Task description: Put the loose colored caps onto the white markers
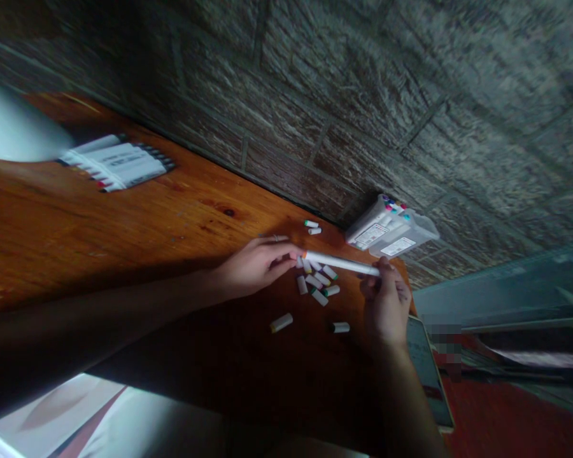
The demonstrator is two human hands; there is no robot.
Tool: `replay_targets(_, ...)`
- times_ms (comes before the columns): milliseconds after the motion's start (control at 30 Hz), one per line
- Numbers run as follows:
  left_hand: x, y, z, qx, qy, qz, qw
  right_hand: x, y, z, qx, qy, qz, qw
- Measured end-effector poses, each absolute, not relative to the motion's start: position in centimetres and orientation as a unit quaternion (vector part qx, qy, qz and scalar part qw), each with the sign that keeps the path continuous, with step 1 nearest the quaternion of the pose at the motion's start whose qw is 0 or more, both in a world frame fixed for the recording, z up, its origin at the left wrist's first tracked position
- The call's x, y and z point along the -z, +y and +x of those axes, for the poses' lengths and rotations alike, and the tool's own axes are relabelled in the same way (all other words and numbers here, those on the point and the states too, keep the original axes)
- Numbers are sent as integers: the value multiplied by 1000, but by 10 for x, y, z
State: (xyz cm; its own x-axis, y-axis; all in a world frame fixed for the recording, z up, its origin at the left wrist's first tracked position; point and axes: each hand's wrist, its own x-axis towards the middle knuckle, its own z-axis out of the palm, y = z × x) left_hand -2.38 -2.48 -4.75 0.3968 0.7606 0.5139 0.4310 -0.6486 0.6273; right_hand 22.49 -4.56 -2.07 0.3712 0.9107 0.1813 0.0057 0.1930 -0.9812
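A white marker (341, 262) is held level above the wooden table, its orange end toward the left. My right hand (386, 302) grips the other end between thumb and fingers. At the orange end, my left hand (253, 267) has its thumb and fingertips pinched together; whether a small cap is also between them I cannot tell. Below the marker lies a loose pile of white marker caps (321, 280) with coloured ends. Two caps (314, 231) sit apart behind it. Nearer to me are one cap (281, 323) with a yellowish end and another cap (340, 327) with a dark end.
Clear plastic cases (391, 232) holding some coloured pieces stand against the brick wall (291, 127). A row of white markers (124, 164) lies at the left, beside a blurred white object (19, 127). A phone (428, 372) rests at the table's right edge.
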Motion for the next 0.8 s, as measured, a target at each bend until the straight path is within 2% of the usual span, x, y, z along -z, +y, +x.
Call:
replay_targets(167, 45, -25, -26, -389, 345, 818, 245, 18, -44, 223, -375, -406, -497, 669)
replay_targets(367, 42, -26, -25, -425, 372, 786, 250, 19, -45, 222, -373, -408, -512, 657)
replay_targets(567, 42, -27, -23, -458, 368, 749, 305, 27, -51, 214, -349, -449, -542, 618)
replay_targets(800, 42, -24, -26, -478, 345, 737, 329, 18, -54, 213, -383, -481, -508, 603)
